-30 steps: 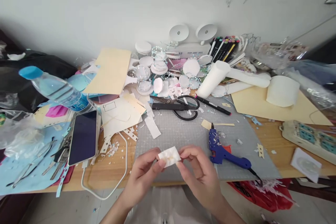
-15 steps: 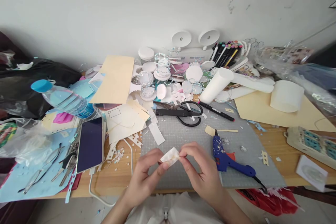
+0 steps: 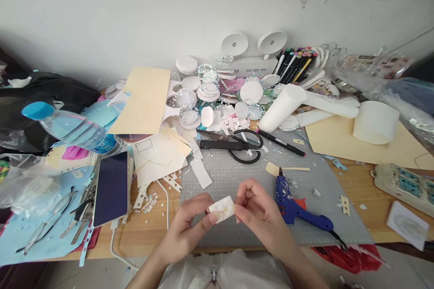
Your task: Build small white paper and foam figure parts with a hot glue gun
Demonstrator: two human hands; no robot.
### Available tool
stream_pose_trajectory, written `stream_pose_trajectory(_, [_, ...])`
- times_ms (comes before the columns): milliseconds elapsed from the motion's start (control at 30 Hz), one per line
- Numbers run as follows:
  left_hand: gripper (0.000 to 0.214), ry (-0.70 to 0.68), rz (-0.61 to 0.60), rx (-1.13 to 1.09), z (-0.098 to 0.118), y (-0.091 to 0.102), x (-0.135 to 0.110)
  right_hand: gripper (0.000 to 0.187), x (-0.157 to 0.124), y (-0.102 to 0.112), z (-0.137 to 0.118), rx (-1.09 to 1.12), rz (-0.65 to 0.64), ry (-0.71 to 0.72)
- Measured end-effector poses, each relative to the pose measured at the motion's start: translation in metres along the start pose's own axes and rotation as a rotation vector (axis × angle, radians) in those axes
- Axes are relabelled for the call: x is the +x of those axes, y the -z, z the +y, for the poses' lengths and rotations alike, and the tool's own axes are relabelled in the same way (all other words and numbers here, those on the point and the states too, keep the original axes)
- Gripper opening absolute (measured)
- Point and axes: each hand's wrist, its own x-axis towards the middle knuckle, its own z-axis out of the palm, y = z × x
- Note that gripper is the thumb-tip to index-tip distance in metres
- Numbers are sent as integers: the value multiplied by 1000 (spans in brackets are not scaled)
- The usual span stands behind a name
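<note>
Both hands meet over the near edge of a grey cutting mat (image 3: 237, 176). My left hand (image 3: 188, 230) and my right hand (image 3: 259, 214) pinch a small white folded paper piece (image 3: 222, 208) between thumbs and fingertips, one hand at each end. The piece is held just above the mat. A blue glue gun (image 3: 298, 207) lies on the mat right of my right hand. Black scissors (image 3: 233, 144) lie shut further back on the mat.
A phone (image 3: 111, 187) with a white cable lies left of the mat, beside a tilted water bottle (image 3: 71, 128). Paper scraps, white discs, foam rolls (image 3: 281, 106), a black marker (image 3: 280, 142) and a marker set crowd the back. A power strip (image 3: 403, 183) sits at right.
The camera view shifted slightly. My hands kept hold of the white piece and turned it a little between the fingertips; my right fingers have shifted their grip.
</note>
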Motion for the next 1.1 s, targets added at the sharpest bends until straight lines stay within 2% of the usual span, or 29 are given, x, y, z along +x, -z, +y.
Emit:
stream_pose_trajectory(133, [44,124,6,-97,-2,1,-2,27,1,2,1,59,-86,-75])
stream_pose_trajectory(233, [45,167,5,-147,-4,0,-3,31,1,1,2,48,-150,-135])
stream_pose_trajectory(333, [43,170,9,-102,-3,0,-2,31,0,-1,3,17,-128,-116])
stream_pose_trajectory(433, [38,125,102,36,-1,1,2,26,-3,3,2,-103,-52,-19])
stream_pose_trajectory(533, [29,-28,208,253,-5,4,4,23,-15,27,1,-360,102,137])
stream_pose_trajectory(633, [16,-253,285,526,-16,7,3,20,-35,72,4,-717,345,267])
stream_pose_trajectory(700, [23,-361,310,706,-26,7,2,19,-50,105,10,-984,465,292])
stream_pose_trajectory(800, [23,-399,264,897,-35,3,-3,23,-73,143,26,-1295,408,381])
stream_pose_trajectory(867, [15,-365,230,934,-37,1,-7,25,-84,156,38,-1396,367,382])
stream_pose_trajectory(1000, [22,-290,274,885,-31,4,-18,33,-90,164,56,-1473,340,371])
stream_pose_trajectory(1100, [8,-259,395,823,-26,13,-25,27,-88,165,56,-1461,330,418])
